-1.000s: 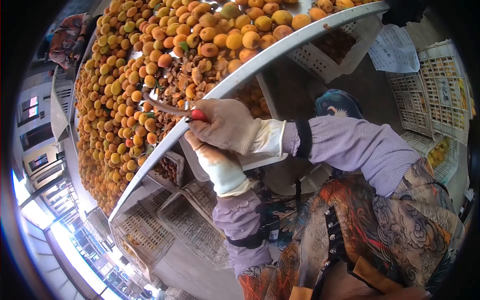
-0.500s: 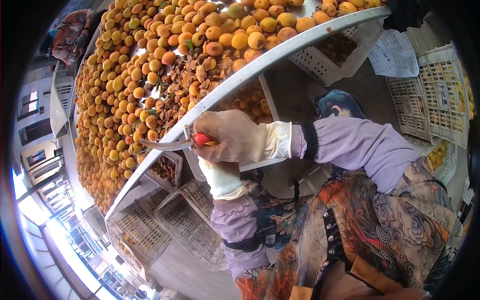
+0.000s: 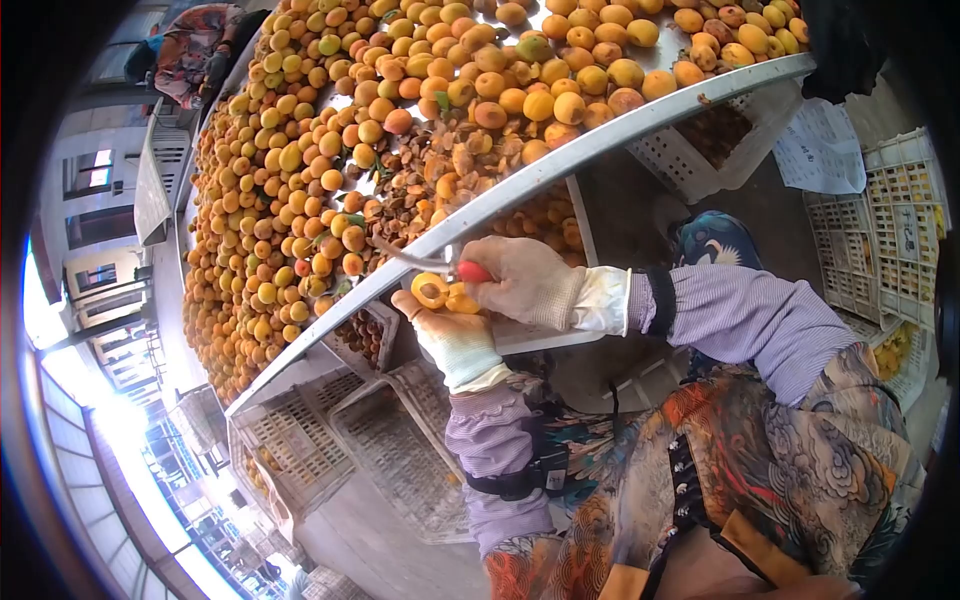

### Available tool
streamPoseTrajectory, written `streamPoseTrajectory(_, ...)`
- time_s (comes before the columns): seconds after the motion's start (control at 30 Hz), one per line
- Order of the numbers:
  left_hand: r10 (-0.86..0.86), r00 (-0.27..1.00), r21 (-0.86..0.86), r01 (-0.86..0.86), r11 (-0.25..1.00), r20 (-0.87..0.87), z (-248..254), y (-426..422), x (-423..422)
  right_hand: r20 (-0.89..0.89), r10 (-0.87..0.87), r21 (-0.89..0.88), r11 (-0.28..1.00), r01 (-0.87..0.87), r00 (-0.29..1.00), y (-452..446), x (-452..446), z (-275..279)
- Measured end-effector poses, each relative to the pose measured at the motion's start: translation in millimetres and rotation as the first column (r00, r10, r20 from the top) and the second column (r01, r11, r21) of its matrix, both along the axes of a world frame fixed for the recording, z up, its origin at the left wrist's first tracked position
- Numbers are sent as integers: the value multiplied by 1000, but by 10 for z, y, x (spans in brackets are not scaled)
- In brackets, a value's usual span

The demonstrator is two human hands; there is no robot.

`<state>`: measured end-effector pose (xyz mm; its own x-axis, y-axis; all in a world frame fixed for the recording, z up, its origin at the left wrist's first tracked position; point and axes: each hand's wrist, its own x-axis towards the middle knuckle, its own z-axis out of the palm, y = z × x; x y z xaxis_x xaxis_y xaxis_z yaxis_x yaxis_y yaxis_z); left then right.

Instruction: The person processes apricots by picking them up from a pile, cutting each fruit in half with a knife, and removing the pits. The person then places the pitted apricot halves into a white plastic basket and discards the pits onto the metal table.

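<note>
A knife with a red handle and a thin curved blade is gripped in my gloved right hand, its blade reaching left over the table rim. Right below it, my gloved left hand is turned palm up, its fingers cupped around a split apricot. The apricot's orange cut face shows beside a second piece close to my right fingers. Both hands are almost touching, just outside the metal rim of the table. Whole apricots and a heap of brown pits and scraps lie behind that rim.
Under the rim stands a white crate with orange fruit pieces. Plastic crates stand at lower left, and more stacked crates at right. A white bag hangs near them. Another person is at the table's far left.
My hands have moved apart slightly, and my left palm has turned up, revealing the split apricot. The knife blade has shifted up and right in view. The whole view has moved a little.
</note>
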<state>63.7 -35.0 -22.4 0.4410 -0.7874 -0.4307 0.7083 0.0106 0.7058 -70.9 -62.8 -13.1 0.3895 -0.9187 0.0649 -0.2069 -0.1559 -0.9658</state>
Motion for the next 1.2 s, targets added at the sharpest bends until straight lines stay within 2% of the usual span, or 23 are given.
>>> streamPoseTrajectory(0.03, 13, 1000, 21, -13, 1000, -20, 31, -9, -38, 3, 2, -7, 1000, -2, 1000, -20, -7, 29)
streamPoseTrajectory(0.1, 69, 998, 72, -69, 995, 10, 85, -29, -57, 199, 2, 179, 983, -39, 980, -75, -19, 77)
streamPoseTrajectory(0.13, -10, 1000, 69, 9, 998, 17, 84, 10, -31, 340, -3, 237, 968, -83, 940, -127, -2, 144)
streamPoseTrajectory(0.17, -91, 996, 70, 89, 994, 22, 78, 50, -12, 341, -1, 236, 968, -84, 940, -149, -23, 211)
streamPoseTrajectory(0.2, -234, 972, -28, 234, 972, -5, 68, 81, -6, 491, -63, 426, 887, -177, 869, -168, -76, 277)
streamPoseTrajectory(0.23, -237, 972, -30, 236, 971, -9, 111, 82, -43, 607, -159, 574, 765, -291, 779, -202, -142, 397)
streamPoseTrajectory(0.3, -445, 895, -91, 442, 892, -14, 236, 66, -155, 642, -187, 572, 763, -301, 744, -267, -245, 502)
streamPoseTrajectory(0.33, -552, 829, -164, 534, 830, -95, 227, 52, -183, 682, -173, 517, 801, -301, 711, -291, -294, 579)
streamPoseTrajectory(0.4, -559, 819, -148, 542, 827, -128, 219, 103, -319, 729, -137, 426, 858, -287, 671, -335, -326, 585)
streamPoseTrajectory(0.5, -564, 814, -93, 557, 825, -136, 209, 138, -471, 706, -228, 468, 861, -200, 670, -333, -379, 628)
streamPoseTrajectory(0.57, -657, 731, -160, 637, 754, -184, 172, 153, -492, 714, -186, 427, 880, -208, 675, -330, -413, 605)
streamPoseTrajectory(0.7, -616, 739, -145, 601, 786, -273, 213, 150, -606, 728, -178, 437, 864, -248, 662, -322, -404, 603)
streamPoseTrajectory(0.77, -698, 682, -249, 653, 715, -218, 244, 145, -630, 749, -219, 435, 874, -216, 625, -317, -363, 634)
streamPoseTrajectory(0.8, -693, 687, -251, 647, 720, -219, 237, 156, -627, 748, -213, 435, 873, -222, 628, -312, -340, 613)
streamPoseTrajectory(0.87, -670, 721, -165, 650, 742, -177, 224, 172, -623, 708, -85, 262, 953, -150, 701, -305, -301, 567)
streamPoseTrajectory(1.0, -629, 767, -108, 619, 778, -126, 225, 192, -632, 751, -90, 286, 937, -200, 654, -279, -277, 516)
streamPoseTrajectory(1.07, -605, 780, -52, 605, 794, -159, 241, 170, -641, 649, -12, 148, 983, -111, 761, -298, -201, 424)
streamPoseTrajectory(1.2, -535, 824, 71, 555, 829, -186, 218, 197, -661, 605, 12, 110, 989, -99, 796, -321, -162, 337)
